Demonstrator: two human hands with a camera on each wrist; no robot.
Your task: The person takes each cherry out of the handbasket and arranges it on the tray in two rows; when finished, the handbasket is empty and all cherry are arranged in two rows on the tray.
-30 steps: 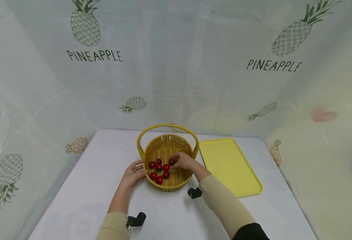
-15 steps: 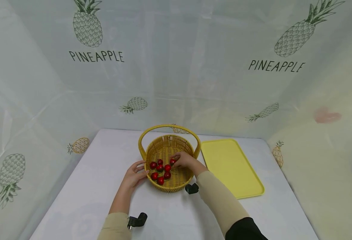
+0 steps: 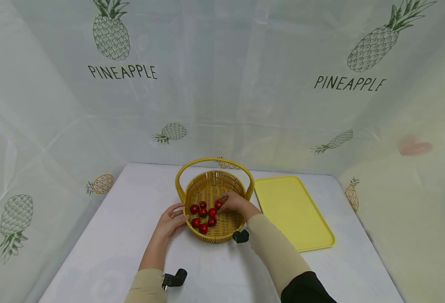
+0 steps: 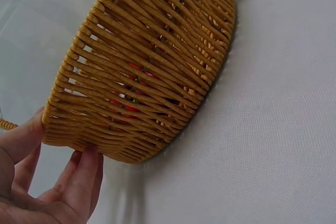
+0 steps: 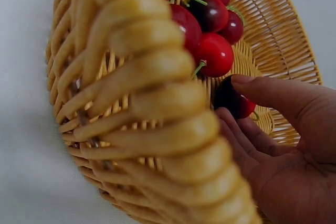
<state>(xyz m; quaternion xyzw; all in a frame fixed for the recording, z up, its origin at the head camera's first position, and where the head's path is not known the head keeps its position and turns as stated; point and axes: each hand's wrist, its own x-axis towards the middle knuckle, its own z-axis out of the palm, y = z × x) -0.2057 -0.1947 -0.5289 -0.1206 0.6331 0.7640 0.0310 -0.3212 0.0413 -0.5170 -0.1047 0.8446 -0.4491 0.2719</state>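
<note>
Pinching one cherry point(image 5: 235, 99) inside basket point(image 3: 214, 239), near far edge of tabletop point(image 3: 142, 189): fingers of right hand point(image 3: 235, 203). Left hand point(image 3: 168, 223) spreads fingers, touching basket's left side. Grip looks done; letting go seems left. Other cherries point(image 3: 203, 213) lie in basket; yellow tray point(image 3: 295, 214) toward far right corner.

Head view: I receive soft, even light, a faint shadow on the table point(image 3: 207, 273) beside the right sleeve point(image 3: 277, 248), and pale sheen on the backdrop point(image 3: 222, 84) beyond. Left wrist: dimmer; diffuse shadow falls beside the left hand point(image 4: 60, 195). Right wrist: the basket rim point(image 5: 168, 103) nearest me, before the right hand point(image 5: 294, 182), blurs; small highlights dot the cherries point(image 5: 216, 55).
</note>
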